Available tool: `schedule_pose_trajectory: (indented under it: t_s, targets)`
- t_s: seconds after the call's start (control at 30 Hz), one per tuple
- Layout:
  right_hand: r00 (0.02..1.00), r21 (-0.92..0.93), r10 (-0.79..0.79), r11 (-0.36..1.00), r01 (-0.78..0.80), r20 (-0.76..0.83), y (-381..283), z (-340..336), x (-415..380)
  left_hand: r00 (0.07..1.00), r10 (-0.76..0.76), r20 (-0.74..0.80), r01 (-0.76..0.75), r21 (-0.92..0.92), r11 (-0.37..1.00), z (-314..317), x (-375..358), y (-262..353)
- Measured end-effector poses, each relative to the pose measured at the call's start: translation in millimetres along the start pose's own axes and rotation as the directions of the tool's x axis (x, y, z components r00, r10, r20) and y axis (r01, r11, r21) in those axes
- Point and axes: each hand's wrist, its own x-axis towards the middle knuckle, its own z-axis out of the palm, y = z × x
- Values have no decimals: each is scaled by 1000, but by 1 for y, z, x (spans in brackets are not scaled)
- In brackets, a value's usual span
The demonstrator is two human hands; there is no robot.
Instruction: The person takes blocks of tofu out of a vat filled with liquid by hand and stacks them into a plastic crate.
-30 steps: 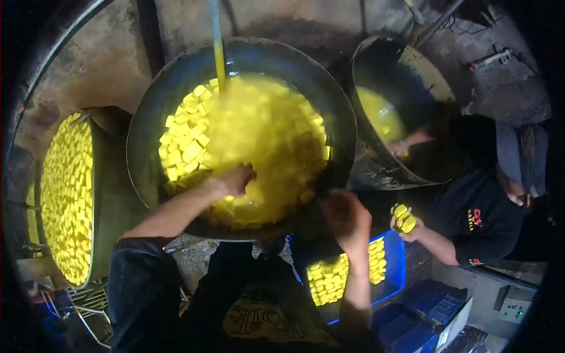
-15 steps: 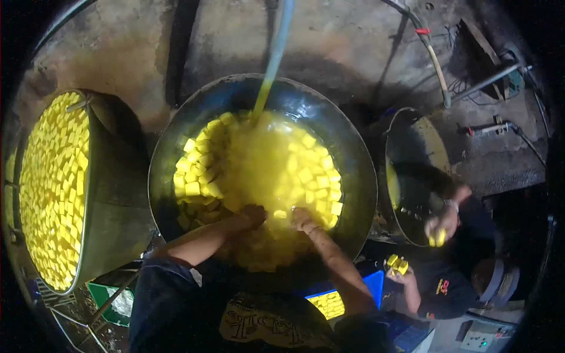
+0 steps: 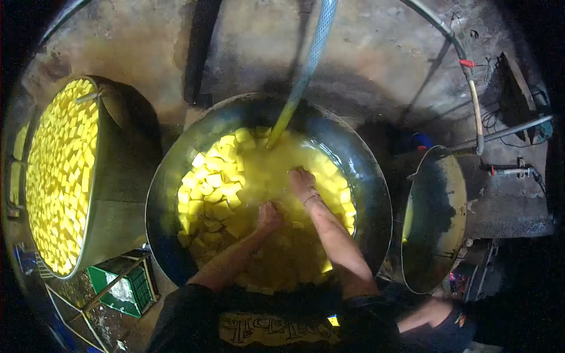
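A wide metal wok (image 3: 376,194) in front of me holds cloudy yellow water with many yellow blocks (image 3: 215,176), which look like tofu pieces. My left hand (image 3: 271,216) dips into the water near the middle, at the right of the heaped left-hand blocks. Farther forward, my right hand (image 3: 303,183) is at the water's surface beside the blocks along the right side. The murky water hides the fingertips of both hands, so I cannot see whether they hold any block. A translucent hose (image 3: 312,59) hangs into the far side of the wok.
Left stands a tall metal drum (image 3: 120,176) full of yellow blocks, with a green crate (image 3: 141,288) below it. At right is another round metal vessel (image 3: 465,194) with liquid. Another person's arm (image 3: 426,315) reaches in at lower right. Pipes (image 3: 475,117) stand behind.
My right hand has moved forward, away from me, and the blocks near it have shifted. The other person's hands, earlier holding yellow blocks, have left the right vessel's edge. The view has shifted.
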Motion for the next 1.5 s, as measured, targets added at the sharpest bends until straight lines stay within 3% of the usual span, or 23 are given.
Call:
schedule_pose_trajectory:
  t_s: [0.1,0.2,0.27,0.3,0.33,0.37,0.4,0.47,0.57,0.6,0.63,0.7,0.83,0.87,0.97,1.03,1.1,1.17,1.2,1.3,1.37,1.4,1.5]
  targets:
    - [986,119,101,986,-117,133,4,21,12,992,-60,108,86,-257,963,-33,17,2]
    - [982,-77,-142,988,133,-122,20,18,0,979,-94,180,179,-545,819,-57,30,-10]
    - [978,436,-179,892,117,104,7,-45,-28,962,-98,256,265,-775,573,-57,38,-26]
    - [981,428,-172,896,117,91,7,-51,-36,947,-79,311,318,-875,365,-54,41,-34]
    - [970,828,-220,560,41,101,9,-53,-50,931,-45,363,366,-921,133,-53,44,-37]
    - [960,995,-269,70,-64,81,10,-54,-64,913,3,409,407,-907,-105,-51,46,-37]
    - [962,995,-261,78,-57,75,5,-63,-80,834,4,552,510,-767,-390,-59,50,-29]
    - [987,976,-119,200,-81,106,-15,-86,-113,853,40,520,486,-766,-421,-51,53,-25]
    - [984,980,-173,187,74,-41,-23,-80,-132,921,65,384,351,-745,-568,-31,46,-2]
    - [993,1000,-118,-1,18,-18,-36,-88,-141,924,6,383,300,-712,-635,-67,40,21]
    - [994,1000,-110,1,24,-23,-36,-76,-138,921,-53,386,244,-677,-694,-85,36,36]
    - [964,838,16,497,223,-266,-41,-66,-134,967,-108,233,90,-704,-705,-62,32,45]
    - [986,861,42,495,117,-159,-56,-97,-149,962,-69,264,129,-665,-735,-77,30,56]
    - [953,685,10,698,210,-302,-65,-107,-155,954,-102,282,121,-672,-731,-87,28,65]
    - [905,379,28,913,150,-425,-53,-63,-132,937,-96,336,130,-589,-798,-82,29,70]
    - [893,271,-241,894,357,-380,-43,-63,-141,855,-182,485,179,-606,-775,-90,22,65]
    - [996,742,20,668,52,-88,-39,-64,-143,888,-109,447,149,-505,-850,-85,26,55]
    - [983,275,155,945,-176,97,-26,-30,-151,816,-156,556,158,-475,-865,-88,33,42]
    - [971,139,178,970,-201,162,-20,-7,-158,882,-134,452,115,-482,-868,-91,34,37]
    - [939,217,166,947,-236,300,-2,55,-161,858,-146,493,158,-523,-838,-112,44,30]
    - [941,717,71,628,-300,332,15,69,-157,886,-112,451,168,-536,-827,-114,45,24]
    - [948,928,-13,210,-309,319,5,39,-172,890,-114,441,169,-554,-815,-117,44,23]
    - [956,942,16,168,-291,293,-47,-75,-200,909,-111,401,155,-574,-804,-99,49,16]
